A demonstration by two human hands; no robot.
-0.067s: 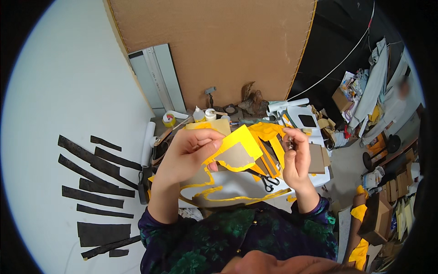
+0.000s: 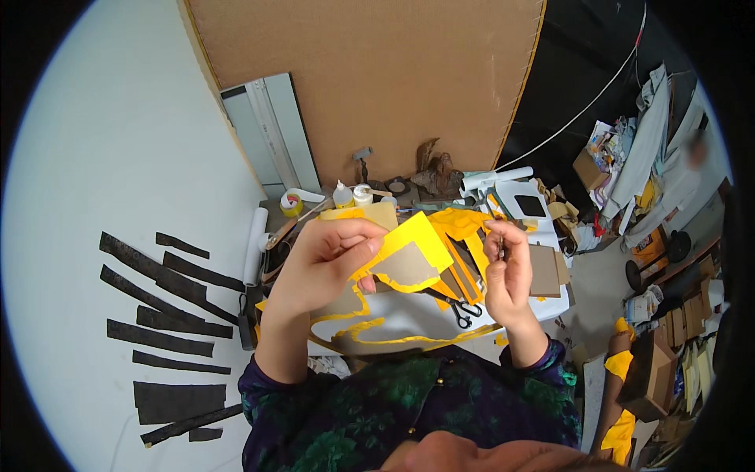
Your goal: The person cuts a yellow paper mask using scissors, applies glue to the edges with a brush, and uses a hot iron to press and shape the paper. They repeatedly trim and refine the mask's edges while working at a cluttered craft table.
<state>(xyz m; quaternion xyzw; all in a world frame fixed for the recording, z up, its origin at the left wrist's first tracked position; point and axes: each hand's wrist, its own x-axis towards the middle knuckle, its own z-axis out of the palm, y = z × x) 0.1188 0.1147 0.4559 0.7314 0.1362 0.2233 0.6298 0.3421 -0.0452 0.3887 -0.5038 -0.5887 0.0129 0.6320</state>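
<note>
My left hand [image 2: 334, 263] pinches a flat grey board piece with bright yellow edging [image 2: 409, 256] between thumb and fingers, above the table. The yellow covers its top and right sides and follows a curved lower edge. To the right, apart from that piece, my right hand [image 2: 510, 279] is curled with a small dark metal thing [image 2: 501, 250] in its fingers; most of it is hidden. Beneath both hands lie a larger grey piece with a wavy yellow border [image 2: 370, 337], yellow strips [image 2: 464, 282], crumpled yellow material [image 2: 456, 223] and black-handled scissors [image 2: 465, 316].
Along the table's back stand a glue bottle [image 2: 343, 195], a white jar [image 2: 362, 195], a tape roll [image 2: 291, 206] and a dark carved ornament [image 2: 439, 177]. Grey boards [image 2: 544, 271] lie at the right. Black strips [image 2: 181, 340] hang on the left wall. A person [image 2: 680, 181] is far right.
My right hand has shifted very slightly to the left, and the metal thing in it has turned a little. The left hand and its piece stay nearly still.
</note>
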